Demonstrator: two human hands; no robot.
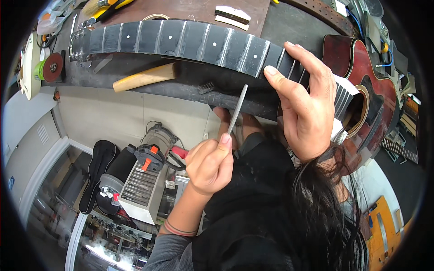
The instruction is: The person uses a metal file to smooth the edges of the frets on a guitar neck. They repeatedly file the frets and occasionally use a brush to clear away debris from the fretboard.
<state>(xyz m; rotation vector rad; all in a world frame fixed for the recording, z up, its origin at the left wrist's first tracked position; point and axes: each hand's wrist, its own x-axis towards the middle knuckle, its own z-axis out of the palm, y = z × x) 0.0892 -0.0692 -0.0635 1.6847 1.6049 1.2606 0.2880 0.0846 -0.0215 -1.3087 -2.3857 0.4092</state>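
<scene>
Head view, neck (pixel 194 45): over the bench (pixel 99 77), 10 to 2 o'clock, face up, maybe for easy reach.
Right hand (pixel 309 106): thumb and finger spread across it, likely to steady it.
Left hand (pixel 210 165): curled round a file (pixel 238 108), tip toward 1 o'clock.

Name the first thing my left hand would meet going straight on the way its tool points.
Likely the near edge of the guitar neck, which the slim grey tool in the left hand points toward; depth is unclear, so it might pass above.
</scene>
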